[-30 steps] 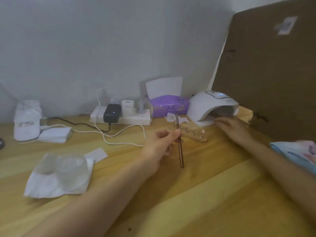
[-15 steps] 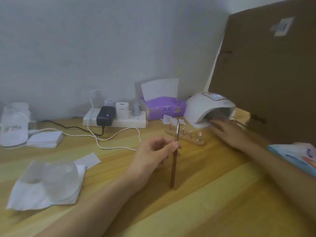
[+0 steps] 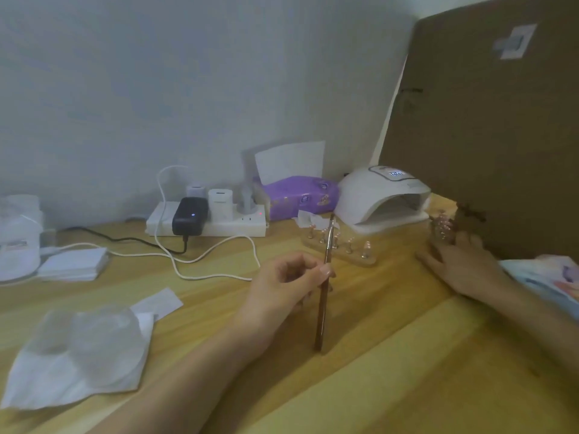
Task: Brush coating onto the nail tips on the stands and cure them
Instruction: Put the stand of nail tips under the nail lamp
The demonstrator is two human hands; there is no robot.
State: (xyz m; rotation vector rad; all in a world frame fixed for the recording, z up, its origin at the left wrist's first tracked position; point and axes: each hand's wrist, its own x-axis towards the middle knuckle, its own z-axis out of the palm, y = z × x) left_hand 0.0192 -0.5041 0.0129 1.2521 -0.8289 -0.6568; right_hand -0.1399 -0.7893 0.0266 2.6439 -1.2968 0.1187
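Legible text: none recorded.
A lit display on the curing lamp (image 3: 368, 192), print on the purple tissue pack (image 3: 300, 197) and a label (image 3: 513, 41) on the cardboard sheet (image 3: 488, 145) are blurred beyond reading.

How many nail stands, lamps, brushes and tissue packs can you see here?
Stands: 2
Lamp: 1
Brush: 1
Tissue pack: 1
Total: 5

Two hands (image 3: 283, 288) (image 3: 463, 267), one brush (image 3: 324, 286), two nail-tip stands (image 3: 340, 245) (image 3: 441, 227), one curing lamp (image 3: 376, 195), one tissue pack (image 3: 300, 195), one power strip (image 3: 232, 225)
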